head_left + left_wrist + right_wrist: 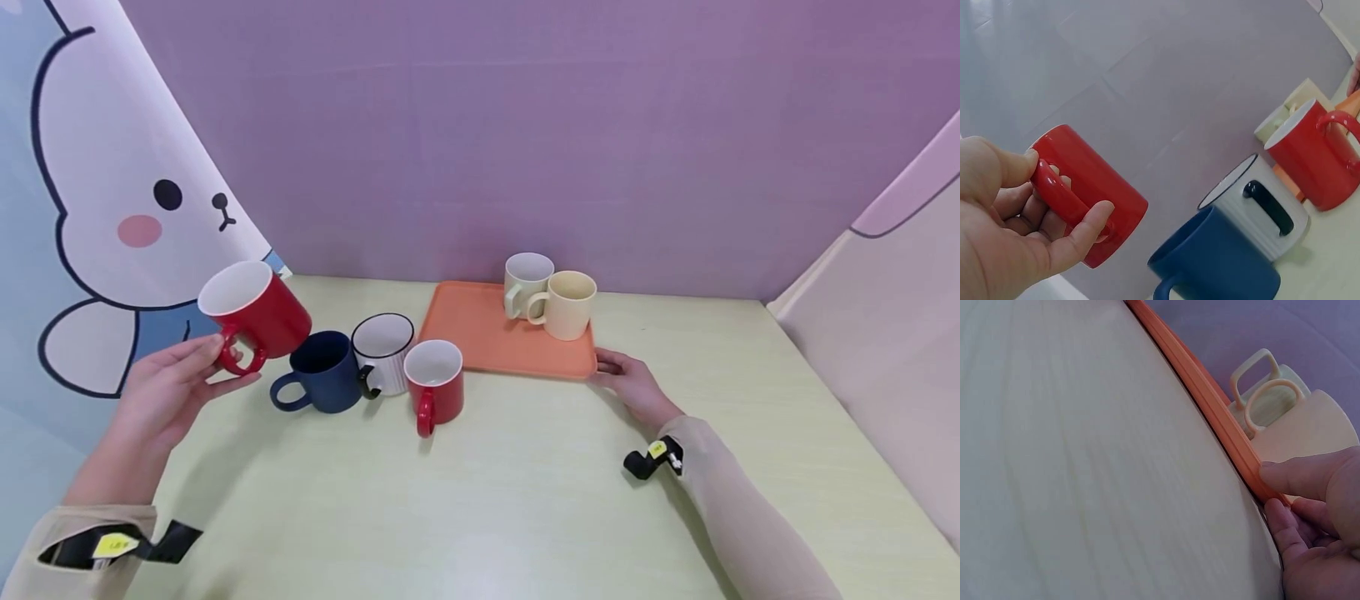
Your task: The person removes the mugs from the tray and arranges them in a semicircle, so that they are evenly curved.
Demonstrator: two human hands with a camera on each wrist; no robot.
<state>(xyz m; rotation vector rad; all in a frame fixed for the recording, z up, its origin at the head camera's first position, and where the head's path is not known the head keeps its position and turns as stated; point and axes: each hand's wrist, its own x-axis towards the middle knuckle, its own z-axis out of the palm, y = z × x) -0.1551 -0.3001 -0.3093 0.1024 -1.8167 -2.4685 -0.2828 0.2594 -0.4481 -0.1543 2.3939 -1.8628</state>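
My left hand (168, 387) grips a red mug (1104, 187) by its handle, with the mug tilted and held up at the left. Just right of it stand a dark blue mug (326, 375), a white mug with a black rim and handle (384, 350), and a second red mug (437, 383). At the near right corner of the orange tray (480, 342), my right hand (633, 385) pinches the rim, thumb above and fingers lower down. On the tray's right side sit a pale greenish mug (528, 283) and a cream mug (567, 307), close together.
The pale wooden table (525, 500) meets a purple cloth backdrop (525, 150) behind the tray. A cartoon-printed cloth (105, 208) hangs at the left, and a pale cloth (885, 333) borders the table at the right.
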